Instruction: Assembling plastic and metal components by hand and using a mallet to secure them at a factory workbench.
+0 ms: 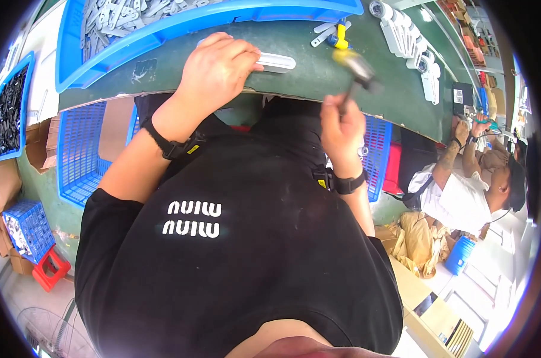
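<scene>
Hidden, blurred and cut-off parts, head view.
Small hammer with yellow head and dark handle (pixel 355 70) at upper centre is motion-blurred; head shape unclear, grip end hidden inside right hand (pixel 341 128). Long white plastic part (pixel 275 61) mostly covered by left hand (pixel 214 71), only its right end shows. Large blue plastic bin of grey-white pieces (pixel 163 30) cut by top edge. Black parts in blue tray (pixel 9 110) at far left too small to tell. Green bench front edge hidden behind black shirt (pixel 235 250).
</scene>
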`<state>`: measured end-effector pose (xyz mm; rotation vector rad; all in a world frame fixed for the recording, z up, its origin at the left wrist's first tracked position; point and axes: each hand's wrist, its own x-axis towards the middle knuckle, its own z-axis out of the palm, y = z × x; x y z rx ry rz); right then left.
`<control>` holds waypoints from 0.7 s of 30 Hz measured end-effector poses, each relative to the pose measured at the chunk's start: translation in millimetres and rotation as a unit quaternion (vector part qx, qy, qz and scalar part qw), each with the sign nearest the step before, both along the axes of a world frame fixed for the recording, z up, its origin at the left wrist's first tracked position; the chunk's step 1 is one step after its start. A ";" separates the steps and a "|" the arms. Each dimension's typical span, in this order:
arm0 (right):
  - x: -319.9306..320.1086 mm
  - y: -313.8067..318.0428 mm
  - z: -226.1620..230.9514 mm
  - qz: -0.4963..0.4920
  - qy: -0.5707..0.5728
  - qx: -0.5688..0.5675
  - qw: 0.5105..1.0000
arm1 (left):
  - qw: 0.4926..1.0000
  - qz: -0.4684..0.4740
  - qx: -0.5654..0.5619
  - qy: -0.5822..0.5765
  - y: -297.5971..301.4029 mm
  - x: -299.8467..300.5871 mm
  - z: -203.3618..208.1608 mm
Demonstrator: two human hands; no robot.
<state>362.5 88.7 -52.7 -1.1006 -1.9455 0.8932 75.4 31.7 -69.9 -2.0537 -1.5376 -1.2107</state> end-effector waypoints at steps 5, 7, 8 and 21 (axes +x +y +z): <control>-8.1 -3.3 16.6 0.051 -0.132 0.008 0.990 | 1.000 0.009 -0.010 -0.010 -1.6 1.3 0.2; -7.0 -12.0 23.3 0.013 0.005 -0.004 1.000 | 1.000 0.011 -0.022 -0.013 -2.2 1.1 1.2; -0.7 -9.0 11.2 0.015 0.038 0.008 0.999 | 0.999 0.007 -0.027 -0.017 -1.6 1.7 2.6; -16.0 -2.7 1.4 -0.008 -0.008 0.022 1.000 | 0.997 0.018 -0.072 -0.017 -4.2 3.8 11.2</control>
